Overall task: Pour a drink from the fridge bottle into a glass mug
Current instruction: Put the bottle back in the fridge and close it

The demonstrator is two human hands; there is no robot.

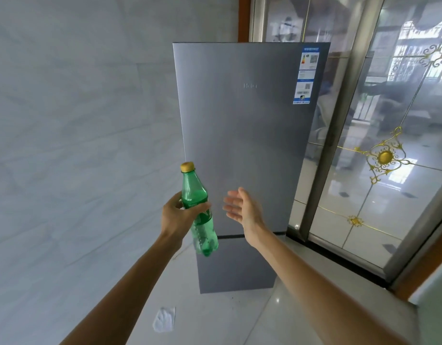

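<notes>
A green plastic bottle (198, 207) with a yellow cap stands nearly upright in the air, and my left hand (180, 212) grips it around the middle. Clear liquid fills its lower part. My right hand (242, 207) is open just to the right of the bottle, fingers spread, close to the fridge door. The grey fridge (249, 135) stands right in front of me with both doors closed. No glass mug is in view.
A pale marble-look wall (77, 133) runs along the left. Glass sliding doors with a metal frame (339, 145) and gold ornaments stand to the right of the fridge. A crumpled white scrap (165, 319) lies on the shiny tiled floor below.
</notes>
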